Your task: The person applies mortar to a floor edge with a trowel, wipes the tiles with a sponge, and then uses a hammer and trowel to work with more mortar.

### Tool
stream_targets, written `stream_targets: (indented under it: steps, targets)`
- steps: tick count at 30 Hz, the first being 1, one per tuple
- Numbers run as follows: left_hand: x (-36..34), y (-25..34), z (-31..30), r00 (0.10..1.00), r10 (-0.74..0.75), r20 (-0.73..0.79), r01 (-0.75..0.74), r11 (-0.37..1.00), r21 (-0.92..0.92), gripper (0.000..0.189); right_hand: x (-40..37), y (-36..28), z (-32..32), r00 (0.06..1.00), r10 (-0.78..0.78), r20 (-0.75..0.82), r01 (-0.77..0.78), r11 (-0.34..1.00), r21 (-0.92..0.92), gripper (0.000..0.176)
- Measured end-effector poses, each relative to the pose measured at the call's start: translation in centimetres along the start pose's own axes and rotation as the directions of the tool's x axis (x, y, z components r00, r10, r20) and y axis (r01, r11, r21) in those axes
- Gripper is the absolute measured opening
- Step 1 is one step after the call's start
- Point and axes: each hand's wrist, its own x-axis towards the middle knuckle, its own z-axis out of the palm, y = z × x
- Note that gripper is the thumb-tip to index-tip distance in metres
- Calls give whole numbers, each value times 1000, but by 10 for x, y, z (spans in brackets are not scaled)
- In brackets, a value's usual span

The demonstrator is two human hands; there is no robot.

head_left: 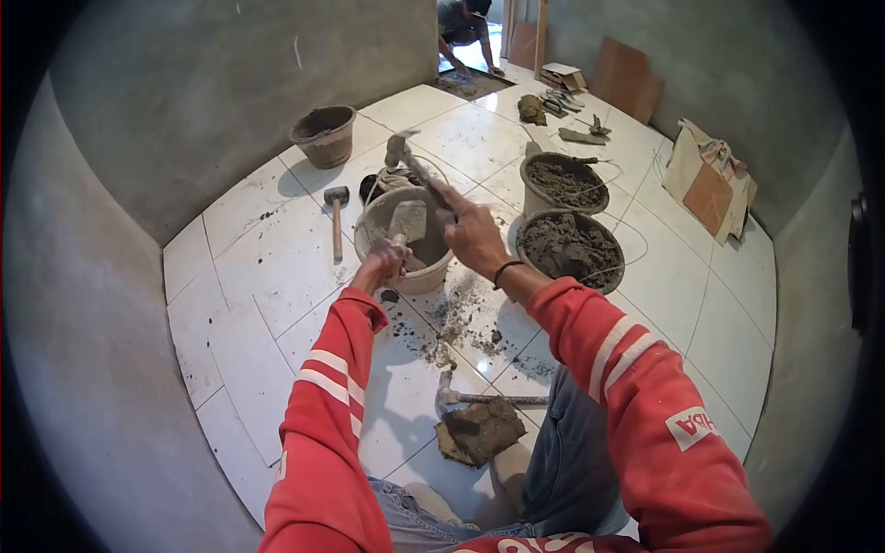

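My left hand is closed around the handle of a trowel, whose mortar-smeared blade points up over a bucket. In my right hand is a hammer, its head raised above the far side of that bucket. The hammer's handle slants up and left from my fist, close to the trowel blade. Some grey material shows inside the bucket, though my hands and tools hide part of it.
Two mortar-filled buckets stand on the right. A rubber mallet and another bucket are on the left. Near my knees lie a second hammer and a dirty sponge-like piece. A person crouches at the doorway.
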Motion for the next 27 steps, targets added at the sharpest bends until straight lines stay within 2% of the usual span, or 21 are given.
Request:
stream_targets:
  steps: [1, 3, 4, 5, 7, 9, 11, 12, 15, 16, 17, 19, 20, 21, 23, 24, 25, 27]
  targets:
    - [0, 6, 2, 1000, 1, 9, -1, 1000, 4, 19, -2, 9, 2, 1000, 6, -7, -6, 1000, -2, 54]
    - [-7, 21, 6, 995, 101, -18, -99, 988, 117, 17, -6, 36, 14, 969, 59, 241, 5, 966, -258, 56]
    - [-10, 22, 5, 997, 0, 73, -10, 989, 147, 16, -9, 51, 22, 967, 60, 246, 12, 959, -282, 51]
    - [-8, 14, 5, 998, 4, 68, -15, 988, 156, 16, -9, 52, 20, 969, 53, 241, 15, 962, -274, 51]
    - [-3, -5, 10, 997, 74, 33, -81, 953, 292, 18, -7, 52, 20, 970, 106, 217, -44, 962, -271, 49]
    - [-4, -7, 6, 998, 61, -1, -58, 955, 289, 20, -4, 28, 3, 971, 104, 217, -52, 971, -233, 49]
    - [-4, -6, 3, 990, 130, -54, -119, 977, 174, 19, 3, 21, -3, 998, -3, 57, 5, 999, -37, 51]
    - [-4, -5, -1, 991, 134, -26, -131, 985, 109, 20, 4, 20, -2, 996, -88, -32, 88, 996, 20, 50]
    - [14, 1, -7, 997, 74, -37, -67, 986, 151, 17, -9, 22, 3, 999, -22, 49, 24, 999, -26, 50]
    - [8, 9, -7, 993, 118, 14, -119, 975, 189, 22, -10, 28, 3, 985, 3, 171, 24, 987, -157, 50]
    - [7, 8, -4, 993, 116, 18, -117, 974, 193, 22, -13, 34, 5, 986, 7, 169, 19, 988, -155, 50]
    - [3, 8, -2, 993, 116, 35, -118, 863, 491, 31, -16, 40, 10, 951, 106, 290, -8, 947, -320, 52]
    - [1, 3, 0, 982, 190, 6, -142, 711, 688, 39, -15, 41, 12, 963, 99, 249, -19, 952, -306, 51]
    - [0, -1, -2, 982, 187, -3, -134, 715, 687, 39, -13, 43, 13, 962, 94, 258, -12, 953, -303, 51]
    - [-13, 7, -1, 956, 277, -91, -82, 554, 828, 41, -8, 30, -1, 984, 60, 165, -21, 974, -227, 57]
    - [-15, 9, -2, 936, 324, -141, -68, 557, 827, 43, -5, 32, -1, 994, -82, 67, 90, 987, -132, 58]
    - [-15, 13, -5, 936, 324, -139, -70, 556, 828, 43, -4, 28, -3, 995, -81, 65, 89, 987, -132, 58]
    - [-13, 22, -10, 946, 321, -33, -147, 518, 843, 42, -6, 20, -5, 997, -69, -38, 70, 997, 27, 58]
